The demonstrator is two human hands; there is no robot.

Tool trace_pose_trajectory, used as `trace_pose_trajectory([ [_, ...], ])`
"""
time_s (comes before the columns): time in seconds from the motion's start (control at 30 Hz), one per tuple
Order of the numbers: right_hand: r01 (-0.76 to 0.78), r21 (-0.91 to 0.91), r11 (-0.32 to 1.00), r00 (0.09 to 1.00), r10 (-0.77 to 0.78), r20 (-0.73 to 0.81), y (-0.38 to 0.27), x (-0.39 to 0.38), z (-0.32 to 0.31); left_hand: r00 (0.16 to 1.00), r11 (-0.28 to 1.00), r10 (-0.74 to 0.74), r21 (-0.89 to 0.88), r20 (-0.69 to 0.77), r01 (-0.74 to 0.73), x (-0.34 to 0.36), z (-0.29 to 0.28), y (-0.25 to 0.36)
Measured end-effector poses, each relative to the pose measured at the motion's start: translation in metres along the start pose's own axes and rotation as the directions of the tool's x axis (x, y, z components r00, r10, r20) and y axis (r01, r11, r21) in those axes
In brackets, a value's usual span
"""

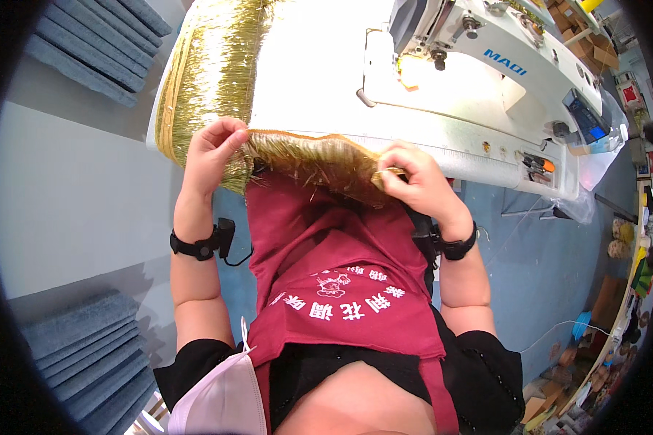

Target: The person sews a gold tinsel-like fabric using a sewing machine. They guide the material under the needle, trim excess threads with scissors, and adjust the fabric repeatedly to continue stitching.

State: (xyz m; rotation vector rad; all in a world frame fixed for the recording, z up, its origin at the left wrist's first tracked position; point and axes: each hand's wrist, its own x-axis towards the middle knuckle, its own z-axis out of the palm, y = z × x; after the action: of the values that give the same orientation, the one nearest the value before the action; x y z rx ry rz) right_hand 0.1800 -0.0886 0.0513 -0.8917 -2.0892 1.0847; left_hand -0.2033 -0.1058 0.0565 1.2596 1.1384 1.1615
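Observation:
A strip of gold tinsel fringe (305, 152) stretches between my hands along the near edge of the white sewing table (305, 80). An orange-brown band runs along its upper edge, and the shiny strands hang down toward my dark red apron (355, 275). My left hand (214, 148) pinches the band at the strip's left end. My right hand (413, 177) is closed on the right end, with a bit of gold showing between thumb and fingers. More gold fringe (210, 72) lies in a wide layered band on the table's left side, beside my left hand.
A white sewing machine (479, 58) stands at the table's far right, its lamp lighting the needle area. Small tools, one orange-handled (540, 163), lie at the table's right end. A clear plastic bag (598, 159) hangs beyond it. Blue-grey pleated fabric (87, 355) is at left.

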Motion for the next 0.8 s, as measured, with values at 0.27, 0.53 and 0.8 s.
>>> trace_pose_trajectory([
  [0.27, 0.149, -0.3, 0.942, 0.988, -0.152, 0.014, -0.066, 0.023, 0.01, 0.993, 0.868, -0.112, -0.482, 0.037, 0.116, 0.006, 0.097, 0.014],
  [0.53, -0.061, -0.215, 0.975, 0.973, 0.01, -0.231, -0.08, 0.028, -0.002, 0.992, 0.905, -0.046, -0.415, 0.113, 0.09, 0.002, 0.15, 0.007],
  [0.8, -0.137, -0.14, 0.981, 0.966, 0.1, -0.24, -0.072, 0.024, -0.002, 0.986, 0.944, -0.024, -0.322, 0.164, 0.076, -0.003, 0.157, 0.004],
])
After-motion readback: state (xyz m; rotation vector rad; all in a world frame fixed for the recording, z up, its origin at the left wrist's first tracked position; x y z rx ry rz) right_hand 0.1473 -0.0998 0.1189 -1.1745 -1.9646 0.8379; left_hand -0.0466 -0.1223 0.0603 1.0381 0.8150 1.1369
